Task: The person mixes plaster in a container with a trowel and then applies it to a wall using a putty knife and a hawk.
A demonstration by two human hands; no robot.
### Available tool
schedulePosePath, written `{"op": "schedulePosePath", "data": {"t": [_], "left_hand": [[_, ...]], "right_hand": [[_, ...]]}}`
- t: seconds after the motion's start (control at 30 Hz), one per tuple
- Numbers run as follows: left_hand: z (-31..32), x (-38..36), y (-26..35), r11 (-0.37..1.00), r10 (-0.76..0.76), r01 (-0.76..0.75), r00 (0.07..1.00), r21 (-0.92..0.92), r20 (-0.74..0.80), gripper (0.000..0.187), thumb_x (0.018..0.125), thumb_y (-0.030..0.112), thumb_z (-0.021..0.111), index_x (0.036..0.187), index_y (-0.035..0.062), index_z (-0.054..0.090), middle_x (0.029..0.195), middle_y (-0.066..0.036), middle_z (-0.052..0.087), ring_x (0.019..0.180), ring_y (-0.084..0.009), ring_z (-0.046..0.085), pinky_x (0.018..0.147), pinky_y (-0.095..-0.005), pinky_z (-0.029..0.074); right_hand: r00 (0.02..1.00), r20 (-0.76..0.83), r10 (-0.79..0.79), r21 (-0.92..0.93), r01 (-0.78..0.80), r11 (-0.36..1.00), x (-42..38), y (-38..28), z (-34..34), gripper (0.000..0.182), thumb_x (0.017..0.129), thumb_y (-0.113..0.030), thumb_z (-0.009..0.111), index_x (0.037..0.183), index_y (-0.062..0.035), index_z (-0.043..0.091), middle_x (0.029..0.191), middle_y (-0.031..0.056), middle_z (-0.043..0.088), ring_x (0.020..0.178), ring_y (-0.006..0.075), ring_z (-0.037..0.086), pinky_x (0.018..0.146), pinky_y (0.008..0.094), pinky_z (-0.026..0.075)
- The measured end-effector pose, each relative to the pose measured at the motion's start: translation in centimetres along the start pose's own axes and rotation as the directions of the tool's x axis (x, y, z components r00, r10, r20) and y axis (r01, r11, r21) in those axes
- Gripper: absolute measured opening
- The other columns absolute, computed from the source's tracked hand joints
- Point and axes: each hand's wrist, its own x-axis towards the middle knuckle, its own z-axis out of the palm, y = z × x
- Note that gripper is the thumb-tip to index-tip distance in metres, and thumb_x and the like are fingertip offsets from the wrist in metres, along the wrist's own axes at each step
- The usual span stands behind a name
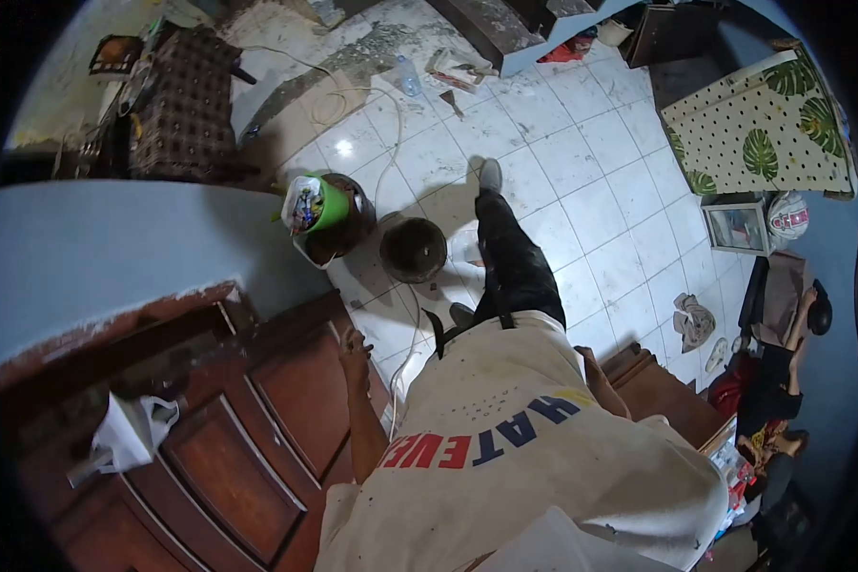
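My left hand (355, 349) hangs beside the brown wooden door (286, 400), its fingers loosely bent and apart, with nothing seen in them. On the other side of my body, my right forearm (602, 383) shows past the shirt near a brown wooden cabinet top (663, 400); the fingers of that hand are mostly hidden. A dark round bucket (413, 250) stands on the tiles in front of my feet, left of my leg. Right behind it is a green container (329, 205) filled with small items, set over a larger brown vessel (355, 224).
A pale hose or cable (398, 129) runs across the white tiled floor (582, 176). A plastic bottle (408, 76) lies ahead. A leaf-patterned covered piece (761, 129) stands at the right, where a person (770, 381) sits. A crumpled cloth (694, 321) lies on the floor.
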Motion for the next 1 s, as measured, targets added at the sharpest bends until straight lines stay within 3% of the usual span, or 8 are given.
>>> {"op": "schedulePosePath", "data": {"t": [0.07, 0.1, 0.13, 0.17, 0.2, 0.23, 0.47, 1.0], "left_hand": [[-0.8, 2.9, -3.7, 0.999, -0.032, 0.033, 0.995, -0.006, 0.09, 0.053, 0.103, 0.032, 0.06, 0.146, 0.0019, 0.051, 0.119, -0.012, 0.066, 0.092, -0.0223, 0.068, 0.081, -0.0339, 0.054], [-0.9, 3.9, -5.7, 0.998, -0.064, 0.063, 0.99, 0.014, 0.125, 0.053, 0.103, 0.032, 0.06, 0.147, 0.0026, 0.05, 0.12, -0.012, 0.065, 0.093, -0.0227, 0.068, 0.082, -0.0343, 0.054], [-0.4, 4.0, -6.3, 0.993, -0.115, 0.11, 0.982, 0.044, 0.147, 0.053, 0.103, 0.032, 0.06, 0.147, 0.0032, 0.05, 0.121, -0.012, 0.065, 0.095, -0.0231, 0.068, 0.083, -0.0348, 0.054], [0.3, 3.5, -6.1, 0.982, -0.177, 0.165, 0.974, 0.089, 0.141, 0.054, 0.103, 0.033, 0.06, 0.147, 0.0038, 0.049, 0.122, -0.013, 0.065, 0.096, -0.0235, 0.068, 0.084, -0.0352, 0.054], [1.0, 2.8, -5.3, 0.967, -0.231, 0.212, 0.964, 0.144, 0.131, 0.054, 0.103, 0.033, 0.06, 0.148, 0.0045, 0.049, 0.123, -0.013, 0.064, 0.097, -0.0239, 0.068, 0.085, -0.0357, 0.054], [2.0, 2.4, -4.2, 0.948, -0.281, 0.255, 0.952, 0.192, 0.118, 0.054, 0.104, 0.034, 0.06, 0.148, 0.0051, 0.049, 0.124, -0.013, 0.064, 0.099, -0.0243, 0.067, 0.086, -0.0361, 0.054], [9.2, 6.9, 9.1, 0.919, -0.38, 0.367, 0.921, 0.144, 0.079, 0.055, 0.104, 0.036, 0.059, 0.15, 0.0095, 0.046, 0.13, -0.013, 0.061, 0.109, -0.0271, 0.066, 0.092, -0.0393, 0.054], [16.3, 19.1, 20.9, 0.939, -0.341, 0.34, 0.94, 0.05, 0.011, 0.054, 0.1, 0.039, 0.068, 0.144, 0.0119, 0.052, 0.103, -0.007, 0.068, 0.074, -0.0218, 0.071, 0.059, -0.0325, 0.05]], "right_hand": [[0.893, 0.003, -0.45, -0.157, 0.444, 0.882, 6.3, -1.1, 1.4, 0.021, 0.087, -0.027, 0.072, 0.092, -0.0069, 0.075, 0.071, 0.0102, 0.067, 0.06, 0.024, 0.065, 0.054, 0.0468, 0.055], [0.991, 0.102, 0.09, 0.103, -0.1, 0.99, 5.8, -7.7, -0.1, 0.017, 0.087, -0.022, 0.071, 0.096, -0.0096, 0.076, 0.079, 0.0118, 0.073, 0.072, 0.0228, 0.07, 0.067, 0.0442, 0.059], [0.992, 0.055, 0.115, -0.128, -0.107, 0.986, 6.0, -13.3, -0.7, 0.015, 0.087, -0.02, 0.071, 0.097, -0.0092, 0.076, 0.082, 0.0117, 0.073, 0.069, 0.0209, 0.069, 0.066, 0.0384, 0.059], [0.868, 0.275, -0.413, -0.575, 0.493, 0.653, 12.2, -10.7, -1.8, 0.014, 0.089, -0.02, 0.07, 0.094, -0.0074, 0.075, 0.078, 0.0104, 0.072, 0.061, 0.0207, 0.067, 0.06, 0.0353, 0.058], [0.803, 0.276, -0.529, -0.596, 0.574, 0.561, 16.0, -12.0, -2.8, 0.018, 0.091, -0.023, 0.07, 0.09, -0.0062, 0.073, 0.076, 0.0094, 0.071, 0.056, 0.0226, 0.067, 0.056, 0.0355, 0.056], [0.982, -0.037, -0.184, -0.274, 0.167, 0.947, 14.0, -20.7, -3.5, 0.021, 0.092, -0.026, 0.069, 0.091, -0.0062, 0.073, 0.078, 0.0097, 0.073, 0.062, 0.0223, 0.069, 0.06, 0.0355, 0.056], [0.924, -0.228, -0.306, 0.077, 0.33, 0.941, 15.9, -53.0, -11.4, 0.034, 0.101, -0.025, 0.063, 0.12, 0.0018, 0.069, 0.09, 0.0064, 0.069, 0.074, 0.0133, 0.063, 0.063, 0.0318, 0.055], [0.991, -0.056, 0.122, -0.063, -0.126, 0.99, 18.6, -46.8, -11.8, 0.029, 0.095, -0.035, 0.066, 0.103, -0.0073, 0.072, 0.073, 0.0061, 0.066, 0.054, 0.0154, 0.062, 0.047, 0.0317, 0.048]]}}
